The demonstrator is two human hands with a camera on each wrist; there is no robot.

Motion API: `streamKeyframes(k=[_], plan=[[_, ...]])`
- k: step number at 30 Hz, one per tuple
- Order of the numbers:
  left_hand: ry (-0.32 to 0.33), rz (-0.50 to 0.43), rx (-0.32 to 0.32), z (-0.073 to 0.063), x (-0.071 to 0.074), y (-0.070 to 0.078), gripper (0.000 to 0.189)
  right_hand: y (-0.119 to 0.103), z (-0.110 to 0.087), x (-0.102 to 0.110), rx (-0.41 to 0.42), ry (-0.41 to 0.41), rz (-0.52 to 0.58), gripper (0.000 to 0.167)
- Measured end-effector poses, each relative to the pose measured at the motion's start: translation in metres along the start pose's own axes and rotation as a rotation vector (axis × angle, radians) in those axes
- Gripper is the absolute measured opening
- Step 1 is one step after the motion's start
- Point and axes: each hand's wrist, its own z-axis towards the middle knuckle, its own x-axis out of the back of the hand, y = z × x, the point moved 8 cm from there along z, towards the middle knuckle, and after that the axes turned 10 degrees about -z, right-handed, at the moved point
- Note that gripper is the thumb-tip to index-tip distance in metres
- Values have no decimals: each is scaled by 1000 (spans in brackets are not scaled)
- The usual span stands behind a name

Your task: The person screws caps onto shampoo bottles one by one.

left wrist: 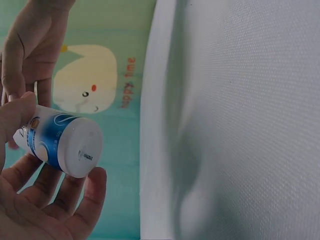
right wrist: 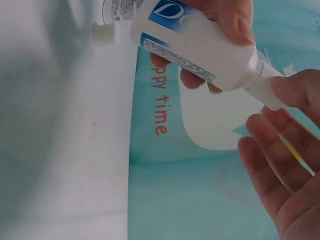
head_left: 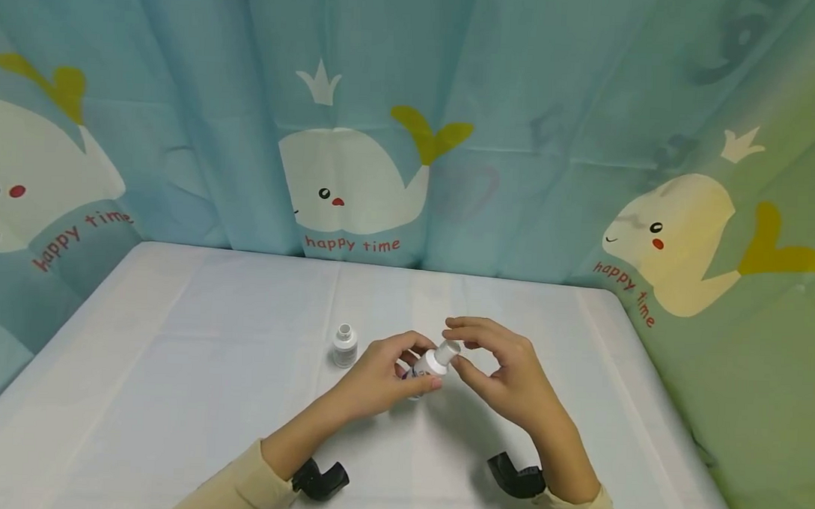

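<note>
My left hand [head_left: 383, 377] grips a small white bottle [head_left: 427, 366] with a blue label, tilted and raised off the table. Its base [left wrist: 82, 150] faces the left wrist camera. At the bottle's top, my right hand [head_left: 504, 370] has its thumb on the narrow white cap [right wrist: 267, 92], with a fingertip at the cap's other side. The remaining right fingers [right wrist: 265, 175] spread away from it. A second white bottle [head_left: 344, 348] stands upright and uncapped on the table, left of the left hand.
In the right wrist view, a loose white cap [right wrist: 105, 35] lies beside the second bottle. The white table [head_left: 207, 397] reaches back to a blue-green curtain [head_left: 530, 214] printed with whales. Black curved pieces [head_left: 322, 480] show at both wrists.
</note>
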Motion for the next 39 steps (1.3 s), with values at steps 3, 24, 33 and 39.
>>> streamKeyframes(k=[3, 24, 33, 39], plan=[[0, 3, -5, 0, -1, 1, 35, -2, 0, 0, 12, 13, 3, 30], [3, 28, -44, -1, -1, 6, 38, -7, -2, -3, 44, 45, 13, 31], [10, 42, -47, -2, 0, 6, 39, -12, 1, -7, 69, -2, 50, 29], [17, 55, -73, -1, 5, 7, 41, -7, 1, -7, 39, -53, 56, 36]])
